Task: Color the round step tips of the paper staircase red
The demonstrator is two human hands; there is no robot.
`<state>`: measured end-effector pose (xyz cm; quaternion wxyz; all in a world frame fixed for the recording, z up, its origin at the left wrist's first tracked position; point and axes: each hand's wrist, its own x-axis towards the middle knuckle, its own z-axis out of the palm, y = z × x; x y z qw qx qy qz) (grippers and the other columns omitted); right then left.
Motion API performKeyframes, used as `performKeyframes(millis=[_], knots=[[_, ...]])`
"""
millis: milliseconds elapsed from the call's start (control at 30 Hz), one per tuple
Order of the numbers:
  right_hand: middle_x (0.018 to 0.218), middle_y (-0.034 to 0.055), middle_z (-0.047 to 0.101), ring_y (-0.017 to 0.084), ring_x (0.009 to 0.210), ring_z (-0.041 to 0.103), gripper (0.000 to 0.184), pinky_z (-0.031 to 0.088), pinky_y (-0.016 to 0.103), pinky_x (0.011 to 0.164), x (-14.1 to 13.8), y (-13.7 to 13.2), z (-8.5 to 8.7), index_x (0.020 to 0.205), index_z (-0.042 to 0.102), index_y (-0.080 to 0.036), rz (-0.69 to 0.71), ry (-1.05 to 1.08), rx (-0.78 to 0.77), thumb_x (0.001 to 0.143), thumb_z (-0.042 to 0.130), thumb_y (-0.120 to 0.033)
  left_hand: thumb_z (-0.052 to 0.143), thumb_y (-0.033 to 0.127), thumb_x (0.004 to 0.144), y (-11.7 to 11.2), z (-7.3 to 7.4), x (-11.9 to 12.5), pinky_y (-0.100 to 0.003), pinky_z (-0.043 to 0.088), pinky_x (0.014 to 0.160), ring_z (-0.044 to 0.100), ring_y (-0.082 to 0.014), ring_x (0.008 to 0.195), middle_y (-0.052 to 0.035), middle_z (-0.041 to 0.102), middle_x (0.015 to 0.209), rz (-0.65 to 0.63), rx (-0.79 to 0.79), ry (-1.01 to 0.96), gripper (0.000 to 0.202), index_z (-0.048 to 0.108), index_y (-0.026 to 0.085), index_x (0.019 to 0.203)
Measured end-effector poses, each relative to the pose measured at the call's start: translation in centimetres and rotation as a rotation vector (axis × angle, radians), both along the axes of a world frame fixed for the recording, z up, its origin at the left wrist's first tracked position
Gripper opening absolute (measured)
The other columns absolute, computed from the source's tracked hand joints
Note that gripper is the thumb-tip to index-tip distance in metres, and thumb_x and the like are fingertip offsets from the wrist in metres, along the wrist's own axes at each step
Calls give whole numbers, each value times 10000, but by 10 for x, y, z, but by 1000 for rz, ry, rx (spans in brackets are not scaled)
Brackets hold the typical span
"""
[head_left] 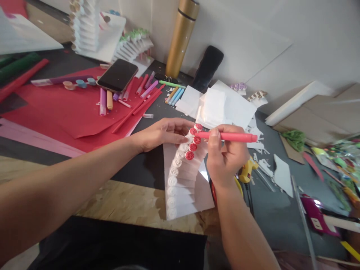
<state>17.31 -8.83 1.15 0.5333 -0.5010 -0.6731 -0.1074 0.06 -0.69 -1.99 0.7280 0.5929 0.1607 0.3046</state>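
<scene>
My right hand [226, 157] grips a red marker pen [236, 137], its tip touching the swirl-shaped tops near the far end of a white paper staircase model [182, 176]. Along the model's curved edge runs a row of white rosettes [174, 171]; several at the far end are coloured red [190, 155]. My left hand [165, 135] pinches the model's far end between thumb and fingers, beside the red rosettes. Some of its fingertips are hidden behind the model. The model rests on a white sheet [204, 202] at the table's front edge.
Red paper [67, 108], a phone [118, 75] and several markers [102, 101] lie at the left. Behind stand a gold bottle [181, 41] and a black case [208, 67]. White sheets [210, 107], a yellow glue gun [247, 169] and a purple power strip [317, 215] are rightward.
</scene>
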Motion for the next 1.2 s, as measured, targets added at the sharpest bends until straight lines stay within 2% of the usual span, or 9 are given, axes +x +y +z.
performKeyframes(millis=[267,567,800,1000,1200], knots=[[704,-43,581,87,636,560,45,479,261,633,0,0,0,861,594,-215,-6,-9,-4,898,572,-227,708,193,817,-1,-2,0,-357,521,908,661,-234,1074,-94,715,1051,-1,2,-4,481,630,169,1291],[712,-41,621,91,610,600,96,483,263,606,2,2,-1,872,606,-211,-31,57,-22,919,550,-273,718,186,802,0,-1,1,-349,537,866,686,-238,1027,-109,734,1046,5,0,-18,486,643,156,1281],[725,-21,626,116,663,629,114,513,297,652,3,1,-1,874,610,-203,-6,148,-16,922,551,-288,680,140,823,1,-4,-1,-313,523,886,657,-218,1102,-125,674,1277,-69,-9,-74,507,613,189,1323],[726,-33,619,102,671,596,49,496,269,637,-2,-4,5,845,599,-208,37,-21,5,887,578,-221,673,145,811,3,-6,-1,-355,508,898,662,-213,1000,-106,706,1094,-83,25,-49,538,593,186,1341],[750,-23,648,116,731,622,20,495,274,650,-3,-5,6,854,602,-201,62,-66,-17,872,593,-200,673,135,787,2,-4,-1,-345,509,874,654,-202,969,-97,704,1072,-57,23,-34,539,606,180,1320]])
